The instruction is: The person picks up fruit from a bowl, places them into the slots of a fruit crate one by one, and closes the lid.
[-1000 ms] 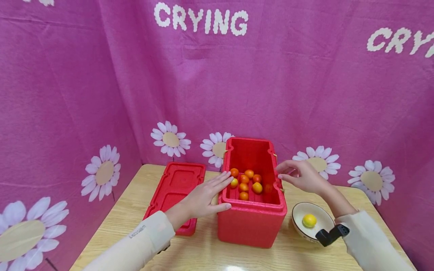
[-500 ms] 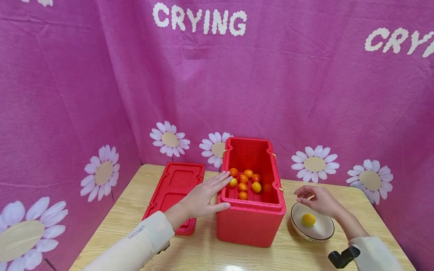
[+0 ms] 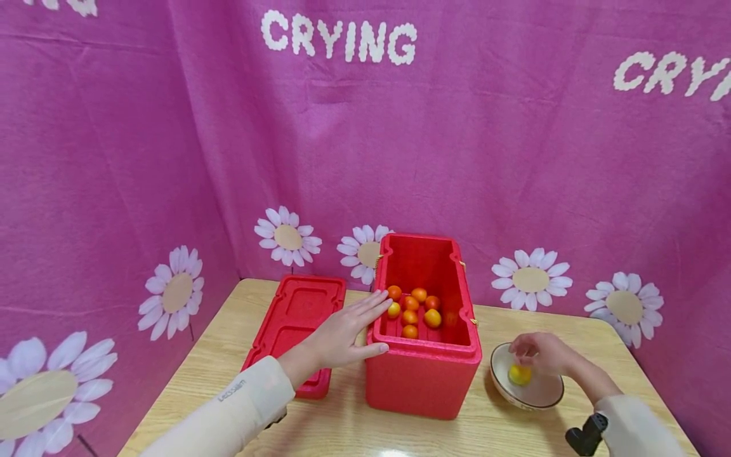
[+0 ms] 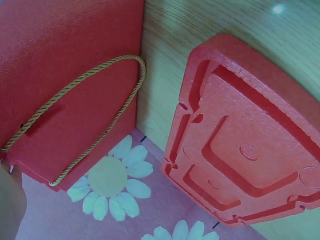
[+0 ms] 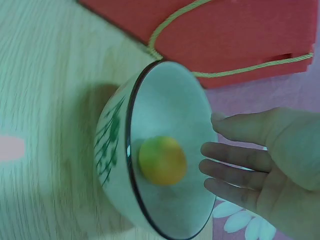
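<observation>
My left hand (image 3: 348, 333) rests on the left rim of a red foam box (image 3: 422, 387), its fingers straight over the edge. Several small round orange, red and yellow fruits, such as this orange one (image 3: 410, 331), lie on the box floor. On the right, my right hand (image 3: 542, 353) hovers over a white bowl (image 3: 537, 390) with a dark rim. A single yellow-orange fruit (image 5: 162, 160) lies in that bowl. In the right wrist view the fingers (image 5: 237, 156) stretch toward the fruit, apart from it, with nothing held.
A red foam lid (image 3: 308, 304) lies left of the box on the wooden table (image 3: 228, 343). Rope handles (image 4: 80, 85) hang on the box sides. A pink curtain (image 3: 457, 127) with flowers hangs behind and beside the table.
My right hand has moved from the box's right rim, rightward and down to the bowl. The left hand stays on the box, and the fruits in the box have not moved.
</observation>
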The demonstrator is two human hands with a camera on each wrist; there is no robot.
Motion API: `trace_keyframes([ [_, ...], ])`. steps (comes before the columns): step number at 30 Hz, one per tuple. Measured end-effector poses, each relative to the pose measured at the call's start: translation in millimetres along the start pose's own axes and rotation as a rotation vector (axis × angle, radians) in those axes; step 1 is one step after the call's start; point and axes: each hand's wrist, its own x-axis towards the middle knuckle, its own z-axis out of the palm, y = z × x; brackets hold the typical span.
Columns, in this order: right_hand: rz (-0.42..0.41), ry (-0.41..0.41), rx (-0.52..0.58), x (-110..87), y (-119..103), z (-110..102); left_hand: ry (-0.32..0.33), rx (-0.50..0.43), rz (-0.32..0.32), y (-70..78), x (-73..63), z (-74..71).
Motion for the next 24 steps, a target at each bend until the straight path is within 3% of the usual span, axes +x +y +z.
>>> trace_keyframes([
  [10, -0.085, -0.08, -0.032, 3.3, 12, 4, 0.005, -0.004, 0.006, 1.3, -0.6, -1.7],
  [24, -0.044, -0.157, -0.001, 0.1, 16, 10, 0.0, -0.004, 0.005, 1.5, -0.3, -2.0],
])
